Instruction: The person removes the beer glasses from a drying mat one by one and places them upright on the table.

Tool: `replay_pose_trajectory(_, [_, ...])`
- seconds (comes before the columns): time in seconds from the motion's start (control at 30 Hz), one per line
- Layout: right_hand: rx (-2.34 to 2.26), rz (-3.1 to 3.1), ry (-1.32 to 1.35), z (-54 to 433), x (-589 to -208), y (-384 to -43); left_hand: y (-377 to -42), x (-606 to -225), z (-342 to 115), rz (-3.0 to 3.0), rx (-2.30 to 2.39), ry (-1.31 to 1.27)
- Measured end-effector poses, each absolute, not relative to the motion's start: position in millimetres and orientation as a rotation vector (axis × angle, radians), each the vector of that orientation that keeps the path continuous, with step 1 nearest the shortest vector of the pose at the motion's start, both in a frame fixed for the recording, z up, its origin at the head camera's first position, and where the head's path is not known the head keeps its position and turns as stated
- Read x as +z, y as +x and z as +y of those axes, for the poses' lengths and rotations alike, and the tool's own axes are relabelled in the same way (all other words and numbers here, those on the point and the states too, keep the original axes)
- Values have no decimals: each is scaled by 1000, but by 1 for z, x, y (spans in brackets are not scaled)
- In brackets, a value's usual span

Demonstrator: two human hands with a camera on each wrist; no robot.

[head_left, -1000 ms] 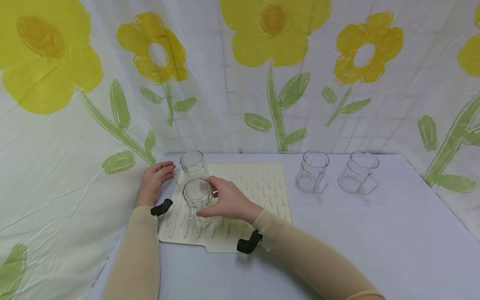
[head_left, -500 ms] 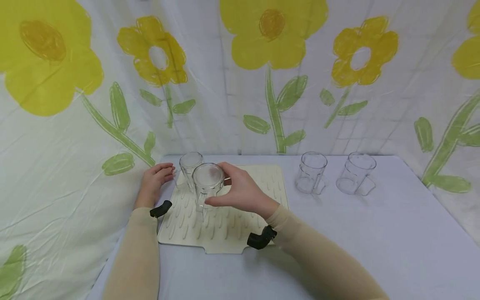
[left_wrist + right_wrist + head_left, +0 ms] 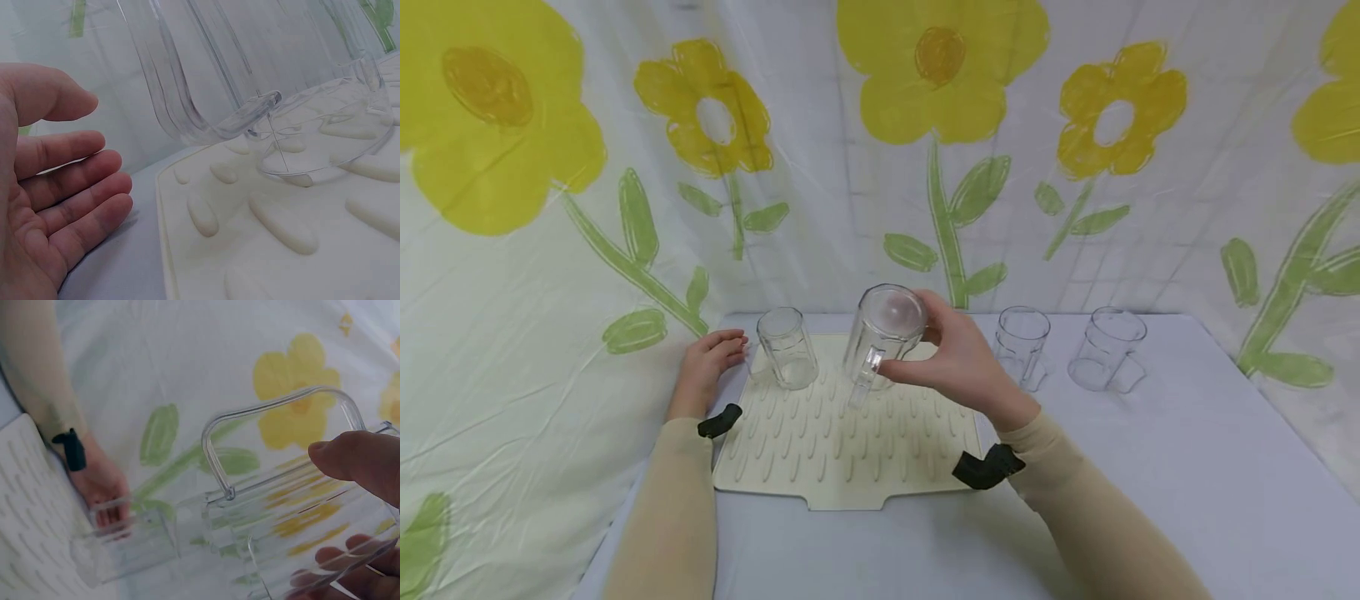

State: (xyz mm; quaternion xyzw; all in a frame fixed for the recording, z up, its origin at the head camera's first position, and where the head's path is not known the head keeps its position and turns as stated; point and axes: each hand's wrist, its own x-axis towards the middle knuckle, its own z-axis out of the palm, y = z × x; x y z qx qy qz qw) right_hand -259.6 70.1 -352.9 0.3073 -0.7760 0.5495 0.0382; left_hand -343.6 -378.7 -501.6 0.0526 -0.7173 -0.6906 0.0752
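Note:
My right hand (image 3: 958, 354) grips a clear mug (image 3: 886, 321) by its side, thumb near the handle and fingers round the far side. The mug is tilted and held up over the cream ridged mat (image 3: 850, 450); its handle points towards me. A second clear mug (image 3: 788, 350) stands on the mat's back left corner. Its handle (image 3: 187, 125) faces my left hand (image 3: 69, 181), which lies beside the mat's left edge with fingers loosely bent. That hand holds nothing, and a gap shows between its fingertips and the handle.
Two more clear mugs, one nearer the mat (image 3: 1021, 333) and one further right (image 3: 1105, 350), stand on the white table (image 3: 1120, 467). The nearer one is partly behind my right hand. A flower-printed curtain (image 3: 820, 208) hangs behind and to the left.
My right hand has lifted the mug from low over the mat's left part and carried it up, away from me and to the right. My left hand stays in place.

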Motion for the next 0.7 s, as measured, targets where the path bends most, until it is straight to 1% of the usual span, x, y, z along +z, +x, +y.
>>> replay_pose_trajectory(0.4, [1749,-2259,789,122,-339,-253,-343,-499,-378,-2199,-2030,167])
replay_pose_trajectory(0.57, [1741,-2229,775,132,-336,-253,-343,-503,-378,-2161,-2042,155])
replay_pose_trajectory(0.7, [1753,-2227,771,135,-337,-253,-343,-503,-380,-2033,-2155,149])
